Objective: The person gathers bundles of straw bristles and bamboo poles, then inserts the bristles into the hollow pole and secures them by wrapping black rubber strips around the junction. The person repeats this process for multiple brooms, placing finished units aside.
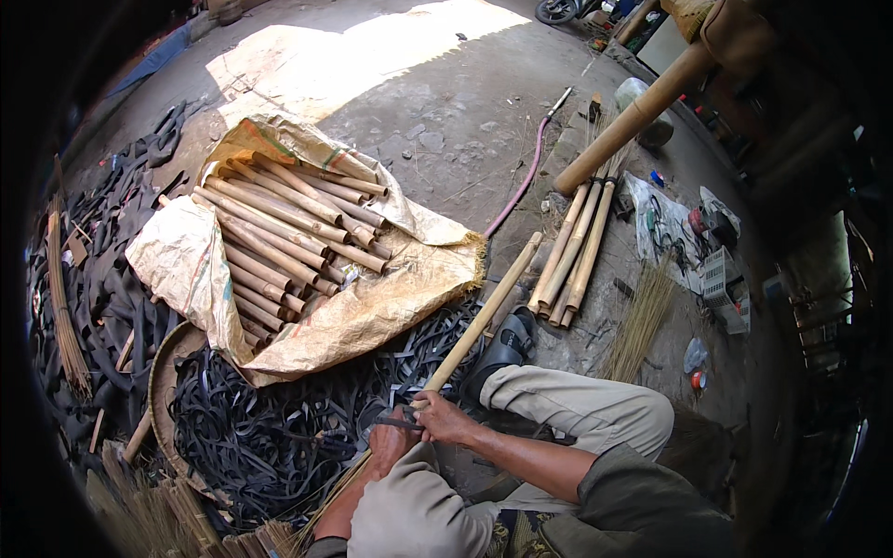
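Note:
A pale bamboo pole (484, 321) slants from my lap toward the far right, and my right hand (446, 420) is closed around its near end. Close beside it, my left hand (391, 445) is closed at a bundle of thin stiff sticks (342, 485) that runs back along my left forearm. A dark rubber strip (402, 423) spans the gap between both hands at the pole's end. How the strip wraps there is hidden by my fingers. My trousered knee sits right under the left hand.
An opened woven sack (419, 265) holds many cut bamboo tubes (279, 219). Black rubber strips (251, 418) lie heaped in a round basket (163, 372). More bamboo poles (575, 256), loose thin sticks (642, 321), a pink hose (521, 191) and a white crate (724, 288) lie rightward. A thick post (642, 112) leans in.

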### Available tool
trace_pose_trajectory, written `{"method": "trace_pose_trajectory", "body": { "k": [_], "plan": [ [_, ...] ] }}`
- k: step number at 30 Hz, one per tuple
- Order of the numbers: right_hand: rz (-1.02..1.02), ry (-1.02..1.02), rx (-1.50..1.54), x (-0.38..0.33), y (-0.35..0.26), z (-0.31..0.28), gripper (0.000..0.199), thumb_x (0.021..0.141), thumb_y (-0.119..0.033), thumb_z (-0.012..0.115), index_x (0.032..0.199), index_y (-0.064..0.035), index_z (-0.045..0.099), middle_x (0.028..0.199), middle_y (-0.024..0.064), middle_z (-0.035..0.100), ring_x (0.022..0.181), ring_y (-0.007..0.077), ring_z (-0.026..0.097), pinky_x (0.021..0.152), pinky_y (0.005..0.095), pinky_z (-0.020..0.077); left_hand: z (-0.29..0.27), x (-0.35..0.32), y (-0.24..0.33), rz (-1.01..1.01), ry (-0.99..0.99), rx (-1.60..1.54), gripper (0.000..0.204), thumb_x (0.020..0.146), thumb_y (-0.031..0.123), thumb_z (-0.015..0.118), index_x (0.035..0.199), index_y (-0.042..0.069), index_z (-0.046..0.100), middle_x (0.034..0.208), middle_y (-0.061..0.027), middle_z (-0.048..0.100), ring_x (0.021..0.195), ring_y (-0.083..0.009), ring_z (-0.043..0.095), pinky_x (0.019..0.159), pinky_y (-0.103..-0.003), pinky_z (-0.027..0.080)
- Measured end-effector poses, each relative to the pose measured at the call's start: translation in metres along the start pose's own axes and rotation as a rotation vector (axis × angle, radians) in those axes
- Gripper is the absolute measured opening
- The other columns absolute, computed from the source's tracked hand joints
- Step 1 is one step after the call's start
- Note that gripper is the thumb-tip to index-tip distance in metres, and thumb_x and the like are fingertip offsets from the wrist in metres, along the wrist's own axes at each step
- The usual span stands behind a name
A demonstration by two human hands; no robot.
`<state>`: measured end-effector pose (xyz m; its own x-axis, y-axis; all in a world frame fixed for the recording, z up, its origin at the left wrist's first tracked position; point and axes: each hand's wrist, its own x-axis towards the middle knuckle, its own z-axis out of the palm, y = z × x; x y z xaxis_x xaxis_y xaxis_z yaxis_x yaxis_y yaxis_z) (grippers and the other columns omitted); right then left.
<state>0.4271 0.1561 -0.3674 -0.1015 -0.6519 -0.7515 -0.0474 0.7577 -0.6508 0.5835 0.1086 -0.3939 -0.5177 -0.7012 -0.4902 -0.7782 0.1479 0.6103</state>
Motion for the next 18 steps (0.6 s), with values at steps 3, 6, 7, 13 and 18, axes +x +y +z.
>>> {"method": "trace_pose_trajectory", "body": {
  "k": [3,6,7,13,18],
  "plan": [
    [0.127,-0.134,-0.227,-0.016,0.006,-0.010,0.034,0.109,-0.028,0.048,0.097,-0.0033,0.068,0.078,0.0028,0.066,0.062,0.0111,0.060,0.058,0.0300,0.0505,0.009,0.001,-0.007,0.004,0.034,0.000,0.033,0.086,0.026,0.071,0.104,0.000,0.062,0.088,-0.0256,0.073,0.085,-0.0448,0.072,0.075,-0.053,0.057],
    [-0.227,0.002,-0.358,-0.025,0.001,-0.010,0.029,0.108,-0.026,0.049,0.099,-0.0045,0.066,0.080,0.0047,0.065,0.072,0.0146,0.060,0.066,0.0335,0.0485,0.022,0.001,-0.012,-0.003,0.065,-0.007,0.032,0.086,0.026,0.071,0.103,0.001,0.061,0.088,-0.0256,0.073,0.085,-0.0448,0.072,0.075,-0.053,0.058],
    [-0.236,0.004,-0.229,-0.029,-0.002,-0.007,0.028,0.108,-0.026,0.049,0.099,-0.0044,0.065,0.079,0.0059,0.064,0.073,0.0160,0.060,0.069,0.0343,0.0477,0.025,0.002,-0.012,0.002,0.079,0.002,0.032,0.086,0.026,0.071,0.103,0.001,0.061,0.087,-0.0256,0.073,0.084,-0.0448,0.072,0.075,-0.053,0.058],
    [-0.290,-0.117,-0.404,-0.088,-0.017,-0.010,0.029,0.108,-0.026,0.047,0.095,-0.0033,0.059,0.081,0.0151,0.064,0.078,0.0347,0.064,0.074,0.0447,0.0490,0.017,0.007,-0.008,-0.001,0.078,0.092,0.027,0.084,0.021,0.071,0.100,0.001,0.062,0.086,-0.0267,0.072,0.082,-0.0452,0.073,0.072,-0.054,0.058],
    [-0.300,-0.131,-0.394,-0.130,0.016,-0.029,0.028,0.109,-0.027,0.048,0.096,-0.0047,0.058,0.080,0.0144,0.062,0.074,0.0298,0.061,0.070,0.0403,0.0470,-0.013,0.013,0.007,-0.218,-0.010,-0.070,0.035,0.087,0.031,0.071,0.106,0.001,0.074,0.101,-0.0286,0.073,0.099,-0.0466,0.071,0.088,-0.054,0.056]
  ]
}}
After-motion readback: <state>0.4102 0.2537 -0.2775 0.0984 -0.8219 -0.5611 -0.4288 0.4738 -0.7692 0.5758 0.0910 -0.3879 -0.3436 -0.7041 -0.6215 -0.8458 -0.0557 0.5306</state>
